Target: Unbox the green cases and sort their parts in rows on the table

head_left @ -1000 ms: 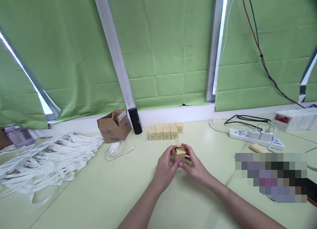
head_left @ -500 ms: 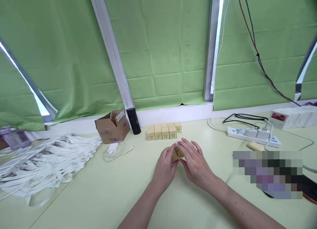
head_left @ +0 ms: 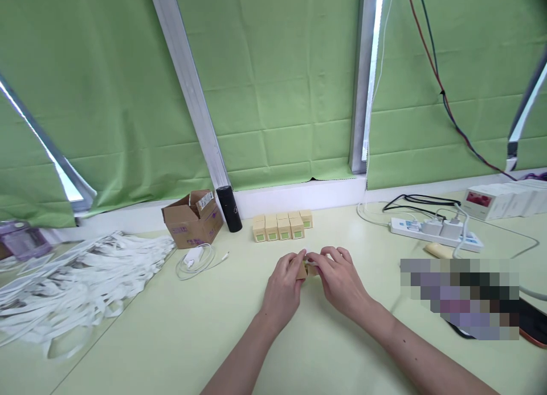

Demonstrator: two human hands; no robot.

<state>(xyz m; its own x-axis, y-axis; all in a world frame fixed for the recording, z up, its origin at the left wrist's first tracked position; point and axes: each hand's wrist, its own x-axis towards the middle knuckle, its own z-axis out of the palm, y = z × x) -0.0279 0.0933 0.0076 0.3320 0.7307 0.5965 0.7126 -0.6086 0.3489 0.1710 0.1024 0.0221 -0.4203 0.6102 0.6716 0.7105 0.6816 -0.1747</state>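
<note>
A small tan cardboard box (head_left: 301, 271) is held above the table in the middle of the view, partly covered by fingers. My left hand (head_left: 282, 284) is closed round its left side, thumb at the near face. On the other side my right hand (head_left: 342, 278) is closed too, its bent fingers pinching at a flap or the upper edge of the box. Something whitish shows between the fingertips at the top, too small to name. Just beyond the hands, several like boxes (head_left: 284, 228) with green-and-white labels stand in rows.
Behind to the left are an open brown carton (head_left: 194, 221), a black cylinder (head_left: 229, 208) and a white charger with cable (head_left: 194, 257). White straps (head_left: 85, 286) cover the far left. To the right lie a power strip (head_left: 436, 234) with plugs, and white boxes (head_left: 487, 201).
My right hand has drawn its fingers in and bent them, from stretched over the box top to pinching at its right side. More of the box shows. My left hand has barely moved.
</note>
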